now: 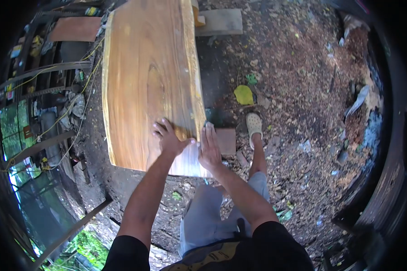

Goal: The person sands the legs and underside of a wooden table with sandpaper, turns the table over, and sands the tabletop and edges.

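A large wooden slab (140, 67) with pale live edges lies lengthwise in front of me. My left hand (169, 139) rests on its top near the close end, fingers spread and thumb toward the right edge. Against the slab's right edge is my right hand (209, 147), its fingers close together and pointing away from me. Something small and dark shows at the fingertips of my right hand, too small to name. The palm side of that hand is hidden.
Under the slab's right side, blocks (225, 141) and a grey board (219, 22) stick out. My shoe (254, 128) stands on leaf-littered ground beside a yellow leaf (243, 95). Metal bars, cables and a reddish board (75, 29) lie at the left.
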